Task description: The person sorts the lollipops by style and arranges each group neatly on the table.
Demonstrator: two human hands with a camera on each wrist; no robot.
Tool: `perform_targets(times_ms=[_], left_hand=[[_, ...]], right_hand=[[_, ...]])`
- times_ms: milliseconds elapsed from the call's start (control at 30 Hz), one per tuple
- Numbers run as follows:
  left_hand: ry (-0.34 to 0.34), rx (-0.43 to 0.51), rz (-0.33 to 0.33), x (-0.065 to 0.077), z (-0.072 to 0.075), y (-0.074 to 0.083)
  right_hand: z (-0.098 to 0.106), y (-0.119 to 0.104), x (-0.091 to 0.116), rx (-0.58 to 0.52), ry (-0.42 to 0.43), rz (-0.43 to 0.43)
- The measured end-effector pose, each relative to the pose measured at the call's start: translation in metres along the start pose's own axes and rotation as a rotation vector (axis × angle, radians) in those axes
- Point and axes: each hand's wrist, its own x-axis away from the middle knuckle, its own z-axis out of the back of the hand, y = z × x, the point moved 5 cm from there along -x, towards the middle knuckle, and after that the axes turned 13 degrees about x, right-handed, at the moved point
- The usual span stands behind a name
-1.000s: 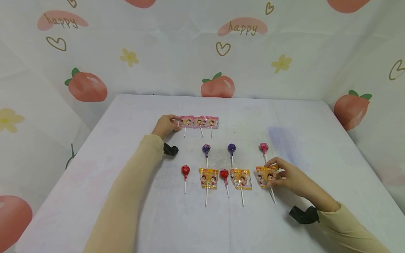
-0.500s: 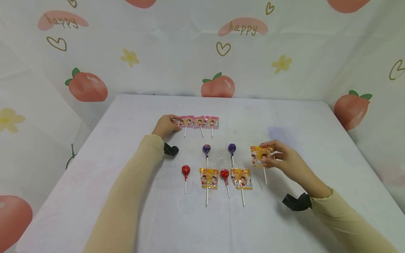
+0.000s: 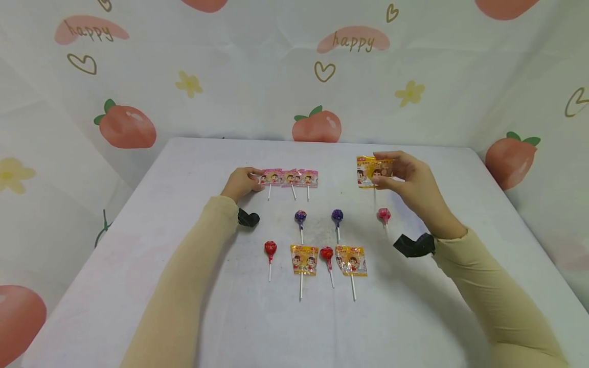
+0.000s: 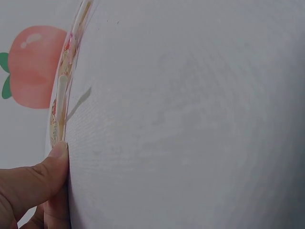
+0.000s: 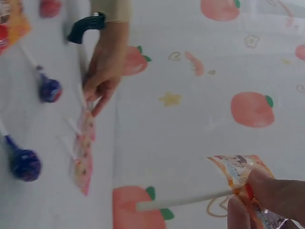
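Note:
My right hand (image 3: 411,181) pinches a lollipop in a yellow wrapper (image 3: 366,171), held up over the far right of the table with its white stick pointing down. In the right wrist view, thumb and fingers grip the printed wrapper (image 5: 238,167) near the stick (image 5: 186,201). At the far side my left hand (image 3: 241,182) pinches the left end of a row of pink-wrapped lollipops (image 3: 291,177). Those lie side by side, wrappers overlapping, sticks towards me. The left wrist view shows the thumb (image 4: 52,167) at the wrapper's edge; the fingers behind are partly hidden.
Two purple lollipops (image 3: 337,215) and a pink one (image 3: 384,214) lie mid-table. Nearer are two red lollipops (image 3: 270,248) and two yellow-wrapped ones (image 3: 303,259). A patterned cloth (image 3: 257,92) hangs behind the white table (image 3: 138,255).
My right hand has lifted the yellow-wrapped lollipop from beside the near row and carried it towards the far side, uncovering the pink lollipop. The left hand stays at the pink row.

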Motion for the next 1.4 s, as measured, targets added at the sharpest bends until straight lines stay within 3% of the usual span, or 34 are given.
perform_targets(times_ms=[233, 433, 700, 1033, 1400], left_hand=[[-0.004, -0.014, -0.004, 0.0, -0.001, -0.001], [0.003, -0.016, -0.002, -0.001, -0.001, 0.0], [0.004, -0.001, -0.002, -0.001, -0.001, -0.001], [0.011, 0.002, 0.004, -0.001, 0.0, 0.0], [0.015, -0.006, 0.032, -0.005, -0.001, -0.002]], right_hand=[[-0.014, -0.009, -0.032, -0.402, -0.038, 0.012], [-0.035, -0.012, -0.056, -0.469, -0.07, 0.015], [-0.07, 0.007, -0.083, -0.541, -0.076, -0.128], [-0.118, 0.048, -0.1, -0.443, -0.153, -0.324], [-0.126, 0.073, -0.106, -0.122, -0.23, -0.45]])
